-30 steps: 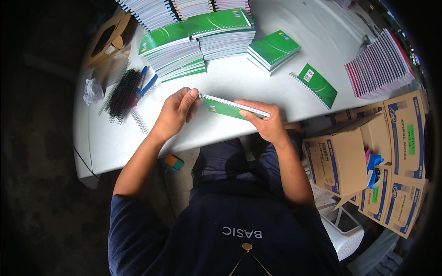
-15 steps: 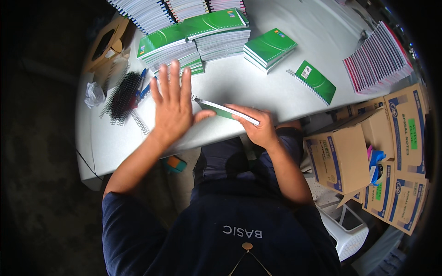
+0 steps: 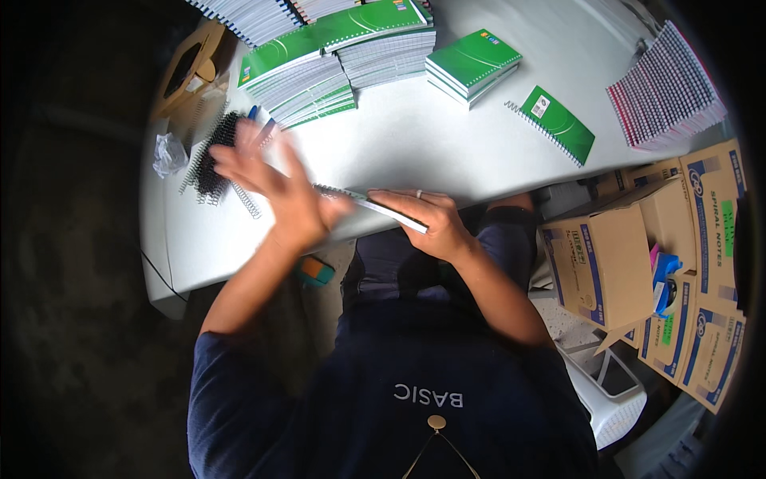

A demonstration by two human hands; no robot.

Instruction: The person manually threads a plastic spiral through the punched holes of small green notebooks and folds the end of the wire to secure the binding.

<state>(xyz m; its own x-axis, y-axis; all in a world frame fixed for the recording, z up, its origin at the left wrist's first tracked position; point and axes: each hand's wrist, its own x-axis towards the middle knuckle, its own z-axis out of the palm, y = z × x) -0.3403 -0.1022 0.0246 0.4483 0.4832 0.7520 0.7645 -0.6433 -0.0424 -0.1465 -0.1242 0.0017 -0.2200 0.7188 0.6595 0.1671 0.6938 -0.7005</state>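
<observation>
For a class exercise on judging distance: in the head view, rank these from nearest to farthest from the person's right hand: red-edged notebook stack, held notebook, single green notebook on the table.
1. Held notebook: in the grip of the right hand.
2. Single green notebook: on the table, ahead and to the right.
3. Red-edged notebook stack: farther right on the table.

Left grip (image 3: 283, 195) splayed, blurred, right grip (image 3: 431, 219) curled, forearms (image 3: 254, 275) angled inward

White table (image 3: 479, 148), crumpled clear plastic (image 3: 169, 155) at its left, cardboard cartons (image 3: 626, 263) to the right
</observation>
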